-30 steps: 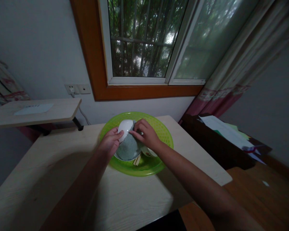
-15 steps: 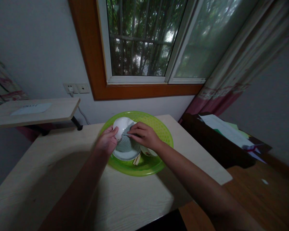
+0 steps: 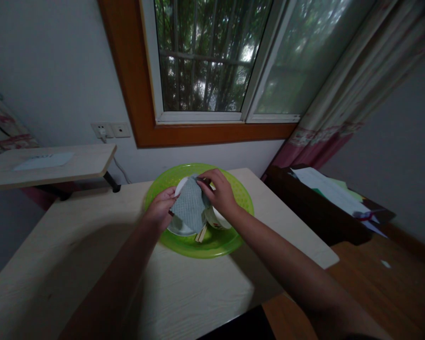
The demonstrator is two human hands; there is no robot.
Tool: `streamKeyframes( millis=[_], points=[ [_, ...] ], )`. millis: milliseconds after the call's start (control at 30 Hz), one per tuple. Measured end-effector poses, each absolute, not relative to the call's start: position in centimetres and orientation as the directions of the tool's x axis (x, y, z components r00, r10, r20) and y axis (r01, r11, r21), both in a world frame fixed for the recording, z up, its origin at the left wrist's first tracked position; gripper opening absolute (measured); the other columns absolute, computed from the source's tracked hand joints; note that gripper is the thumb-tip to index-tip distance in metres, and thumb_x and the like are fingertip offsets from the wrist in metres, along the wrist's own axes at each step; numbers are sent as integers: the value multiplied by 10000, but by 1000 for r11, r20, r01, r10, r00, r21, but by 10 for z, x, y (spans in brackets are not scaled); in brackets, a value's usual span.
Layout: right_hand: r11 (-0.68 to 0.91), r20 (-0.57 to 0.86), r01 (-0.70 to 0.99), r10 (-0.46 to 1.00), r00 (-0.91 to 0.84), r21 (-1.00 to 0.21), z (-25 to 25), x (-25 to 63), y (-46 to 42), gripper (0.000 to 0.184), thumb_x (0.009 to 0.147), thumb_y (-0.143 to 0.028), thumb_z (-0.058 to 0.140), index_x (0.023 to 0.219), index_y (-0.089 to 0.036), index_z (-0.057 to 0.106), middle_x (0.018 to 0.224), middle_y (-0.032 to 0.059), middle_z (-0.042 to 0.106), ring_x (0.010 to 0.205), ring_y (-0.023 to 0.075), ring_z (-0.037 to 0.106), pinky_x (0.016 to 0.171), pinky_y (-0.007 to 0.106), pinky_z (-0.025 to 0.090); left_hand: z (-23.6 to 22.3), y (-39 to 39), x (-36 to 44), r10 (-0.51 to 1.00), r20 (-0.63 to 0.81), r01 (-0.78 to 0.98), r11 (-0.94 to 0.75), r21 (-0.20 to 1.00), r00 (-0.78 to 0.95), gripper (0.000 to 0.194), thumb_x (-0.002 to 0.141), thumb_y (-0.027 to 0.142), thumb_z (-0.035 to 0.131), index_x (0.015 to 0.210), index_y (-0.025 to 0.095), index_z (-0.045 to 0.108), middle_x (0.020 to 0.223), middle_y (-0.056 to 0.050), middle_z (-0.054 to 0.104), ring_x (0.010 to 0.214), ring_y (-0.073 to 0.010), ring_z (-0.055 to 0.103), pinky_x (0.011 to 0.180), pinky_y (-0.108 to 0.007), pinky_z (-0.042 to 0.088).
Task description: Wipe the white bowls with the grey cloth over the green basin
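My left hand (image 3: 162, 206) grips a white bowl (image 3: 180, 185) by its left side, over a green plastic basin (image 3: 196, 251). A grey-green cloth (image 3: 190, 203) hangs across the bowl and hides most of it. Its upper edge is pinched between the thumb and fingers of my right hand (image 3: 217, 190). Below the cloth, a white plate (image 3: 180, 228) lies in the basin. Beside the plate are wooden chopsticks (image 3: 201, 234), partly covered. Another bowl (image 3: 217, 220), with a small coloured pattern, rests under my right wrist.
The basin stands on a pale wooden table (image 3: 106, 264) against the wall below a window (image 3: 212, 61). A raised shelf (image 3: 88, 160) is at the left. On the right, papers (image 3: 333, 189) lie on dark furniture (image 3: 304, 208) beside a curtain (image 3: 326, 108).
My right hand has moved up slightly with the cloth, which has gone from bunched on the plate to spread over the bowl. The bowl is now tilted and mostly covered.
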State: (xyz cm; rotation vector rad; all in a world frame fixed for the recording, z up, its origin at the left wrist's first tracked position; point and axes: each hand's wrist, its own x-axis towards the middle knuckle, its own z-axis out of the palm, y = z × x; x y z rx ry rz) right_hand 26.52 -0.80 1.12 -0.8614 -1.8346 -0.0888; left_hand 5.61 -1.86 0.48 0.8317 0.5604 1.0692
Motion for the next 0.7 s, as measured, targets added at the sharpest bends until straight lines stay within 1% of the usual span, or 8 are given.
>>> streamKeyframes(
  millis=[100,167,233,300,367,433,567,700],
  points=[
    [750,831,583,513,-215,-312,10,267,-7,139,1013,-192,597,1059,-260,709,1042,84,692,1009,253,660,890,438,580,6,-19,57,923,-25,-507,233,830,383,354,677,73,786,1030,80,755,959,-156,789,936,-297,774,740,-319,595],
    [767,819,582,502,-280,-271,12,266,-11,207,1007,-162,557,1086,-266,718,1092,88,701,1048,258,655,925,464,569,6,-18,57,922,-25,-518,239,821,386,374,683,78,770,1057,85,752,967,-154,788,940,-298,772,764,-339,599],
    [781,811,582,483,-332,-226,14,264,-16,245,999,-176,558,1159,-272,717,1148,92,710,1082,268,654,958,498,558,6,-16,56,923,-20,-536,241,809,385,400,674,67,758,1073,85,745,969,-153,785,948,-301,769,814,-374,607],
    [801,793,567,467,-392,-192,18,262,-20,304,998,-229,583,1278,-285,686,1246,101,704,1149,281,652,1004,533,547,5,-14,55,929,-13,-560,234,795,369,387,682,65,747,1068,86,738,963,-150,780,963,-303,763,856,-403,608],
    [831,759,534,446,-474,-155,20,261,-22,400,1001,-285,605,1400,-304,621,1390,111,658,1266,291,624,1071,560,524,4,-13,53,936,-4,-594,226,772,351,334,707,63,731,1039,97,731,941,-137,775,982,-301,755,886,-420,602],
    [861,720,500,408,-562,-98,21,260,-22,473,1003,-323,620,1473,-317,564,1502,109,596,1377,294,568,1134,572,491,5,-12,53,938,5,-628,227,744,346,271,730,49,711,993,113,722,894,-113,764,999,-299,745,911,-430,592],
    [872,666,489,360,-654,9,21,259,-20,475,1024,-319,615,1494,-295,558,1583,102,540,1483,287,476,1197,559,449,7,-13,53,935,7,-674,251,695,356,209,743,15,690,911,139,701,772,-74,716,1009,-301,729,934,-449,571],
    [854,655,519,369,-659,42,20,260,-20,450,1045,-320,600,1487,-243,572,1605,132,514,1514,295,432,1210,546,441,4,-13,56,943,-14,-704,257,662,331,239,739,-7,662,918,146,700,759,-73,707,1038,-320,720,928,-461,564]
  ],
)
